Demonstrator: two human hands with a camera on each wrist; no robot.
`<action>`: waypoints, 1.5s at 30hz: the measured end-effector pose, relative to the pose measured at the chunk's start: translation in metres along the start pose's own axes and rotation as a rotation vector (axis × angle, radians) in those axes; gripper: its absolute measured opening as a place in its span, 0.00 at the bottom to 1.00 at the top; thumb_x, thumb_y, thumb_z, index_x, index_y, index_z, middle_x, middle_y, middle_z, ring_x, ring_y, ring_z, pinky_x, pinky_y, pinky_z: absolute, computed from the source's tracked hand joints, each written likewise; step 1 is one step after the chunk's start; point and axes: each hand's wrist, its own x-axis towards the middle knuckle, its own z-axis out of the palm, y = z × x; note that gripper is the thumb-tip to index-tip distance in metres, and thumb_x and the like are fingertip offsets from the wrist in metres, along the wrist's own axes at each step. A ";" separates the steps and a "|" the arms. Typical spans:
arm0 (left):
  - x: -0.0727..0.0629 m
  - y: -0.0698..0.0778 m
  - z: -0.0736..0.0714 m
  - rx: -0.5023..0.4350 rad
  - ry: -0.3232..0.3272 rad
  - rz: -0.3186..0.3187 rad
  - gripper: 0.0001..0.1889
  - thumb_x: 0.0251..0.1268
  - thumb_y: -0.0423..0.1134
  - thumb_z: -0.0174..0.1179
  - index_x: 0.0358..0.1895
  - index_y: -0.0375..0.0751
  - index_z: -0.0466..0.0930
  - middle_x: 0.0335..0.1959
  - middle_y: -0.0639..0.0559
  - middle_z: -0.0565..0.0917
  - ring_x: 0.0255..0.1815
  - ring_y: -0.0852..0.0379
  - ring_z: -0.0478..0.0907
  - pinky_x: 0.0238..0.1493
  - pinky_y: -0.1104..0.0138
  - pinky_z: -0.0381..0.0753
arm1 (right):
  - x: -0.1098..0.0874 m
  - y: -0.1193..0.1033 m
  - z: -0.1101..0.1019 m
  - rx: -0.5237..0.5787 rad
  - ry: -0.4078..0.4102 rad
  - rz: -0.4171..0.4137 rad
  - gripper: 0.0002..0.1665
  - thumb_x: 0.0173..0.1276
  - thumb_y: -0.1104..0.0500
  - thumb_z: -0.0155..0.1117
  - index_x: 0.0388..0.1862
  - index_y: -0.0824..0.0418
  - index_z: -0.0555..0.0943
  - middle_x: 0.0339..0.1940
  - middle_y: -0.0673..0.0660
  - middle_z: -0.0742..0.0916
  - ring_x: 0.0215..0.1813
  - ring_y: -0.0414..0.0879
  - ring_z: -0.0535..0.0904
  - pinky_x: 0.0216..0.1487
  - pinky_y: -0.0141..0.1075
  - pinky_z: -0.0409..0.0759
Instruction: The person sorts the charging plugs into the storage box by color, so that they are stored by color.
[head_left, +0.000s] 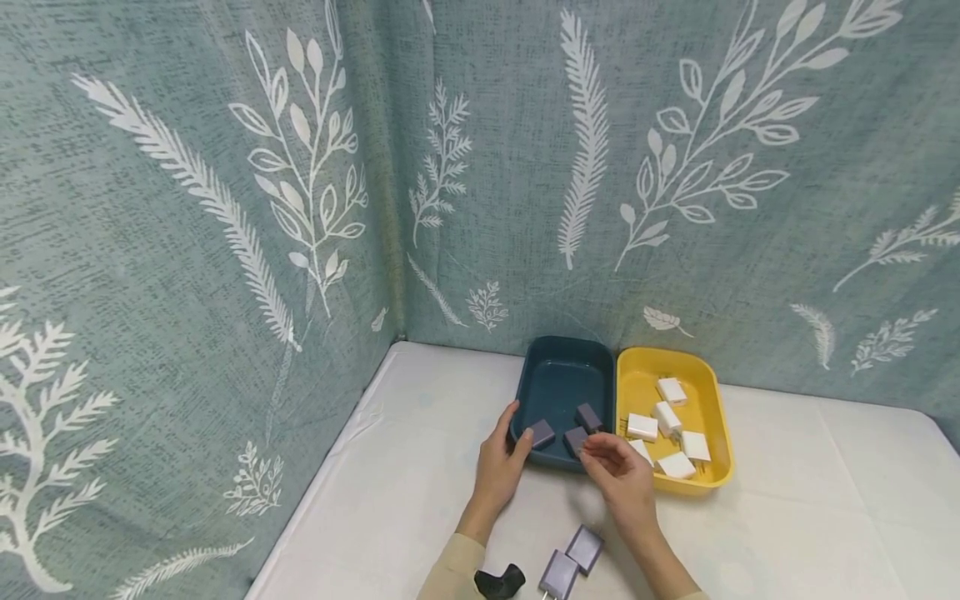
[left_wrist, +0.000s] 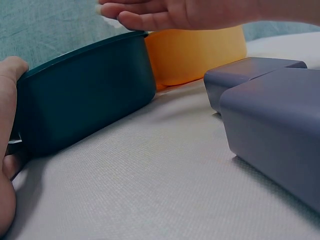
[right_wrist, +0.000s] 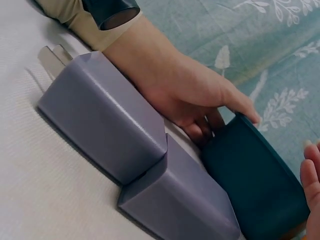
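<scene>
My left hand (head_left: 501,462) grips the near left corner of a dark teal bin (head_left: 558,350), its thumb over the rim and fingers against the outer wall. Inside lie purple chargers: one charger (head_left: 540,434) by my left thumb, another charger (head_left: 588,417) toward the right wall, and a third charger (head_left: 575,440) partly behind my right fingers. My right hand (head_left: 622,479) hovers over the bin's near right corner with loosely bent fingers. In the left wrist view those fingers (left_wrist: 145,15) extend above the rim, with nothing visible between them.
A yellow bin (head_left: 722,417) holding several white chargers (head_left: 677,465) stands against the teal bin's right side. Two more purple chargers, one farther (head_left: 585,548) and one nearer (head_left: 559,575), touch on the white cloth in front. A patterned curtain (head_left: 510,208) hangs behind.
</scene>
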 end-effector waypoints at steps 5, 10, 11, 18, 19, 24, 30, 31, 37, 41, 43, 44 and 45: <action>0.000 0.000 0.000 0.005 -0.001 0.004 0.29 0.73 0.51 0.52 0.74 0.51 0.61 0.72 0.49 0.69 0.72 0.52 0.68 0.71 0.53 0.69 | -0.002 0.000 -0.002 -0.020 -0.017 0.021 0.14 0.56 0.76 0.68 0.42 0.73 0.80 0.38 0.64 0.87 0.40 0.36 0.84 0.42 0.26 0.84; 0.000 0.000 -0.001 0.005 -0.002 0.006 0.29 0.73 0.51 0.52 0.74 0.51 0.61 0.72 0.49 0.69 0.72 0.52 0.68 0.71 0.52 0.69 | -0.004 0.000 -0.003 -0.022 -0.027 0.031 0.13 0.56 0.75 0.68 0.42 0.73 0.80 0.38 0.61 0.87 0.39 0.36 0.84 0.42 0.26 0.84; -0.001 0.001 -0.001 0.006 -0.003 0.005 0.29 0.73 0.51 0.52 0.74 0.51 0.61 0.72 0.49 0.69 0.72 0.52 0.68 0.71 0.52 0.69 | -0.004 -0.001 -0.003 -0.021 -0.027 0.030 0.13 0.56 0.75 0.68 0.42 0.73 0.80 0.38 0.60 0.87 0.39 0.36 0.84 0.42 0.26 0.84; -0.001 0.002 -0.002 -0.002 -0.006 -0.007 0.29 0.73 0.51 0.52 0.74 0.51 0.61 0.72 0.49 0.69 0.72 0.52 0.67 0.71 0.52 0.68 | -0.006 0.000 -0.003 0.004 -0.028 0.005 0.14 0.56 0.76 0.68 0.42 0.74 0.80 0.37 0.62 0.87 0.39 0.36 0.85 0.41 0.27 0.85; -0.001 0.002 -0.002 -0.004 -0.006 -0.007 0.29 0.73 0.51 0.52 0.74 0.50 0.61 0.72 0.49 0.69 0.72 0.52 0.67 0.71 0.52 0.68 | -0.006 0.001 -0.003 0.010 -0.026 0.001 0.14 0.56 0.76 0.68 0.42 0.75 0.79 0.37 0.62 0.87 0.39 0.36 0.85 0.41 0.27 0.85; -0.002 0.004 -0.002 -0.012 -0.005 -0.013 0.29 0.73 0.50 0.53 0.74 0.50 0.61 0.72 0.49 0.69 0.72 0.52 0.67 0.71 0.53 0.68 | -0.008 0.002 -0.002 0.032 -0.022 -0.006 0.14 0.55 0.76 0.68 0.42 0.76 0.79 0.36 0.56 0.87 0.39 0.36 0.85 0.40 0.26 0.84; -0.002 0.004 -0.003 -0.005 -0.001 -0.012 0.29 0.72 0.50 0.53 0.74 0.49 0.62 0.71 0.49 0.70 0.72 0.53 0.68 0.71 0.53 0.68 | -0.010 0.004 -0.004 0.041 -0.019 0.013 0.14 0.56 0.77 0.67 0.42 0.76 0.79 0.35 0.57 0.87 0.38 0.36 0.85 0.40 0.26 0.84; -0.001 0.004 -0.002 -0.004 -0.001 -0.011 0.29 0.72 0.50 0.53 0.74 0.49 0.62 0.71 0.48 0.70 0.72 0.53 0.68 0.71 0.52 0.68 | -0.010 0.005 -0.005 0.040 -0.019 0.015 0.14 0.56 0.77 0.67 0.42 0.76 0.79 0.35 0.57 0.87 0.38 0.36 0.85 0.40 0.26 0.84; -0.001 0.003 -0.002 0.006 0.002 -0.009 0.29 0.72 0.50 0.53 0.74 0.50 0.62 0.71 0.48 0.70 0.72 0.52 0.68 0.71 0.52 0.69 | -0.012 0.007 -0.007 0.026 -0.040 0.026 0.15 0.55 0.77 0.67 0.42 0.76 0.78 0.35 0.51 0.87 0.37 0.36 0.85 0.40 0.27 0.85; -0.001 0.002 -0.001 0.011 0.002 -0.007 0.29 0.72 0.50 0.53 0.74 0.50 0.62 0.71 0.49 0.70 0.72 0.52 0.68 0.71 0.52 0.69 | -0.015 0.009 -0.007 0.033 -0.059 0.015 0.16 0.54 0.78 0.67 0.43 0.78 0.78 0.35 0.50 0.87 0.37 0.36 0.85 0.40 0.27 0.85; -0.001 0.002 -0.001 0.010 0.000 -0.009 0.29 0.72 0.50 0.53 0.74 0.50 0.62 0.71 0.49 0.70 0.72 0.53 0.68 0.71 0.52 0.69 | -0.017 0.011 -0.007 0.029 -0.073 0.001 0.16 0.53 0.78 0.67 0.42 0.78 0.78 0.35 0.52 0.87 0.37 0.36 0.85 0.40 0.27 0.85; -0.001 0.002 -0.001 0.007 -0.002 -0.010 0.29 0.72 0.50 0.53 0.74 0.50 0.62 0.71 0.49 0.70 0.72 0.53 0.68 0.71 0.52 0.69 | -0.018 0.011 -0.007 0.026 -0.079 -0.006 0.16 0.53 0.78 0.67 0.42 0.78 0.78 0.35 0.52 0.87 0.36 0.36 0.85 0.40 0.27 0.85; -0.001 0.002 -0.001 0.009 -0.002 -0.008 0.29 0.72 0.50 0.53 0.74 0.50 0.62 0.71 0.49 0.70 0.72 0.52 0.68 0.71 0.52 0.69 | -0.018 0.012 -0.007 0.026 -0.087 -0.011 0.15 0.53 0.79 0.67 0.42 0.78 0.78 0.35 0.54 0.87 0.36 0.36 0.85 0.40 0.27 0.85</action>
